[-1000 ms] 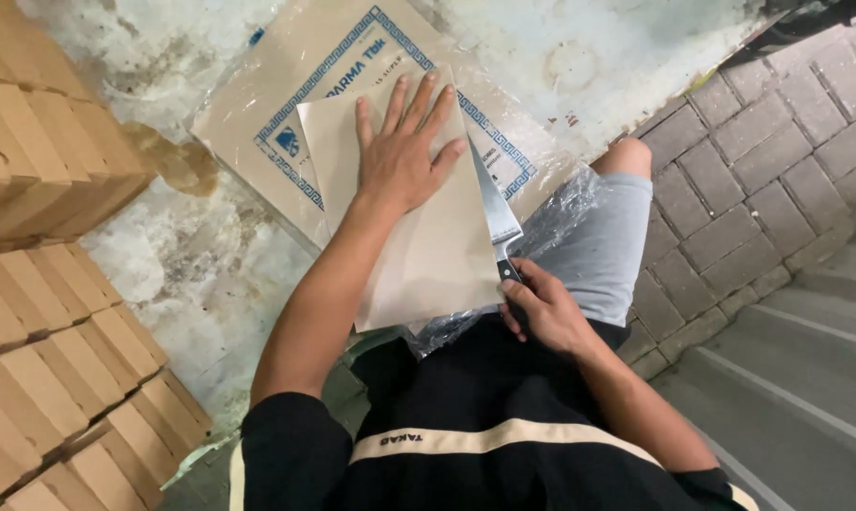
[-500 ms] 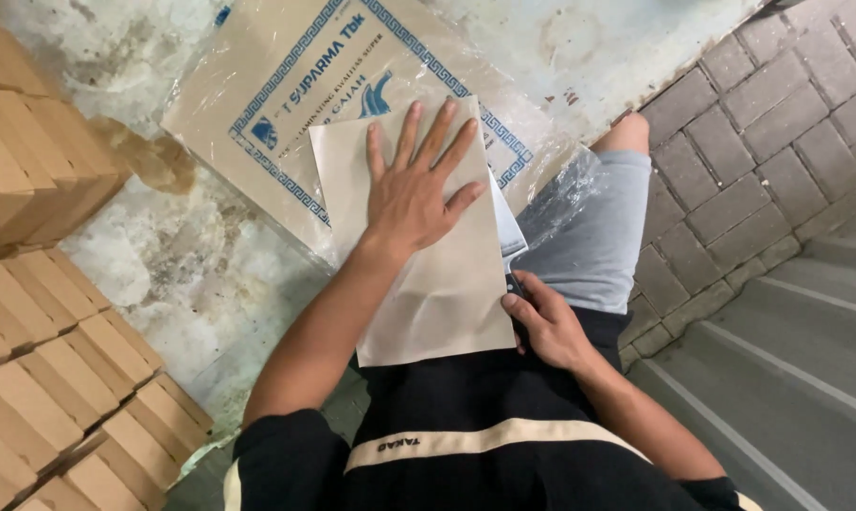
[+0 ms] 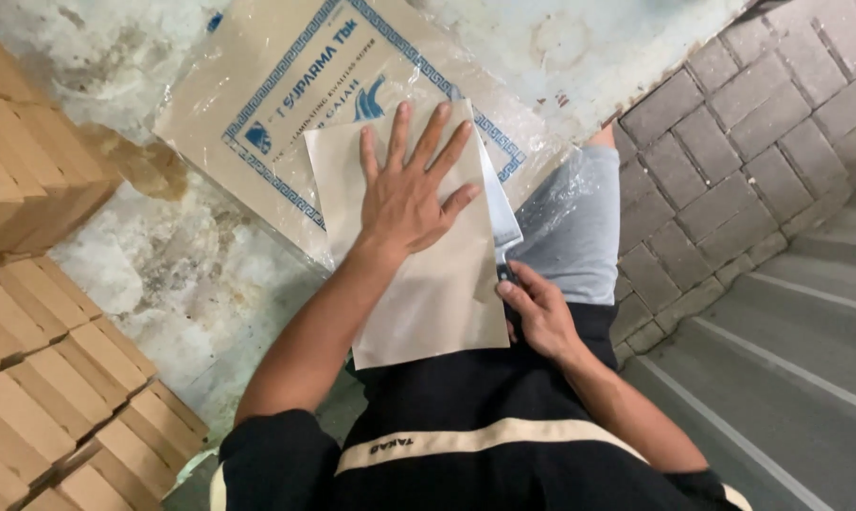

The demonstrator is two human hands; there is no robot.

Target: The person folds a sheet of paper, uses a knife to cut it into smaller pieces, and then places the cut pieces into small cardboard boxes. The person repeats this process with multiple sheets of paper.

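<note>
The left hand [image 3: 411,194] lies flat, palm down, in the upper middle of the frame, its fingers [image 3: 440,131] spread wide and pressed onto a folded sheet of brown paper [image 3: 428,293]. The sheet runs from just under the fingertips down to the person's lap at the centre of the frame; the fingertips reach almost to its upper edge, and most of the paper extends below the wrist, toward the body. Its right edge lines up with a knife blade [image 3: 500,203], a narrow pale strip that shows along that edge just right of the thumb and little-finger side of the spread hand.

The right hand [image 3: 539,312] sits at the centre right of the frame, just below the blade, its fingers curled closed around the dark knife handle [image 3: 505,274]. Only a short piece of the handle shows above the knuckles, so the exact grip is hard to make out; the thumb appears to rest along the paper's edge. The two hands are near each other but not touching, with the paper's lower right part between them.

Under the sheet, in the upper half of the frame, lies a large pack of brown paper in clear plastic wrap [image 3: 286,104] with a blue printed border, resting on a stained concrete floor [image 3: 163,274]. Stacks of brown cardboard boxes [image 3: 40,369] fill the left edge, and grey paving bricks [image 3: 731,123] occupy the upper right
</note>
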